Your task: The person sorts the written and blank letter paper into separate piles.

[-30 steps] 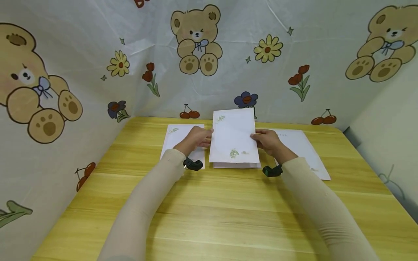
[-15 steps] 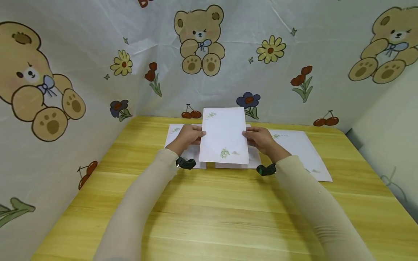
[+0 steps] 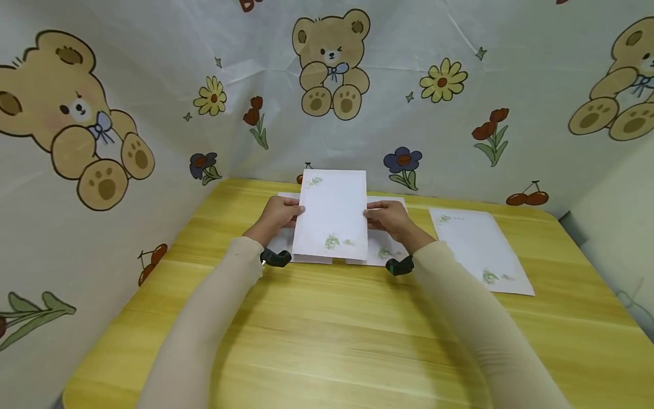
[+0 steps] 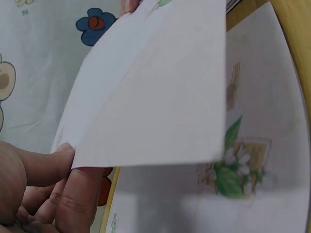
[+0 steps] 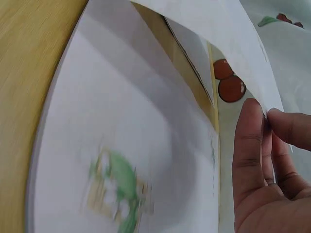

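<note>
A white sheet of paper [image 3: 331, 213] with small green leaf prints is held up above the table. My left hand [image 3: 277, 216] pinches its left edge between thumb and fingers; in the left wrist view the sheet [image 4: 160, 97] bends slightly. At the opposite edge, my right hand [image 3: 393, 220] pinches the paper between thumb and fingertips. Partly hidden beneath it lie the left paper [image 3: 280, 243] and the middle paper [image 3: 389, 245], both printed with leaves. Seen from the right wrist, the middle paper [image 5: 121, 97] shows a thick edge, like a stack.
Another printed white paper [image 3: 485, 250] lies to the right on the yellow wooden table [image 3: 327, 335]. A white cloth backdrop [image 3: 245, 34] with bears and flowers hangs behind and on the left. Dark straps [image 3: 276, 258] are on both wrists.
Both hands have carried the sheet leftward from over the middle paper to over the left paper. More of the middle paper shows now. The camera view has also shifted slightly.
</note>
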Action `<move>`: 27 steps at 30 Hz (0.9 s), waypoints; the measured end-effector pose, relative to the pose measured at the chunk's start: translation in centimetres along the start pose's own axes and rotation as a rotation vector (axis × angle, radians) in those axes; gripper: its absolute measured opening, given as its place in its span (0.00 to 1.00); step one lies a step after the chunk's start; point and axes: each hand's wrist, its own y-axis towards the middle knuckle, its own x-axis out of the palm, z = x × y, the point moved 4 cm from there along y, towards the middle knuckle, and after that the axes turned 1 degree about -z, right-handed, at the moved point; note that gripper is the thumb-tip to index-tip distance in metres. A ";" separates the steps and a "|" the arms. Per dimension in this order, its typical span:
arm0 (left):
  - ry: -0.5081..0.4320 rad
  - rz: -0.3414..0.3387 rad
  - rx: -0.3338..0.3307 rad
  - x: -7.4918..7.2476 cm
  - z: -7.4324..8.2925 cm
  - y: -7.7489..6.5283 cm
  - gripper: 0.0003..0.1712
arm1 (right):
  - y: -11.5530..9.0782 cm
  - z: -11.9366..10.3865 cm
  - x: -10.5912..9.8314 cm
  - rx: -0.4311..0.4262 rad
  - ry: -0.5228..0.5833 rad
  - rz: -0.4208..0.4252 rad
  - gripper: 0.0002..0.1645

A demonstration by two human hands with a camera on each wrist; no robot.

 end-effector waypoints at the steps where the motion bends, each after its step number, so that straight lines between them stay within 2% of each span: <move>1: -0.004 0.006 -0.003 -0.4 -0.1 0.0 0.23 | 0.3 -0.1 0.4 0.000 -0.009 0.004 0.24; 9: 0.002 0.054 0.007 -3.0 -1.6 0.1 0.26 | 1.8 -0.4 3.9 0.027 -0.029 0.018 0.21; 15: 0.040 0.103 -0.041 -4.3 -2.7 0.5 0.26 | 2.2 -0.4 5.9 0.038 -0.041 0.011 0.19; 22: 0.125 0.137 -0.024 -5.0 -2.8 0.5 0.25 | 2.4 -0.3 7.3 0.053 -0.070 -0.008 0.18; 27: 0.186 0.134 -0.050 -5.2 -3.1 0.8 0.24 | 2.6 -0.3 7.6 0.082 -0.097 -0.015 0.16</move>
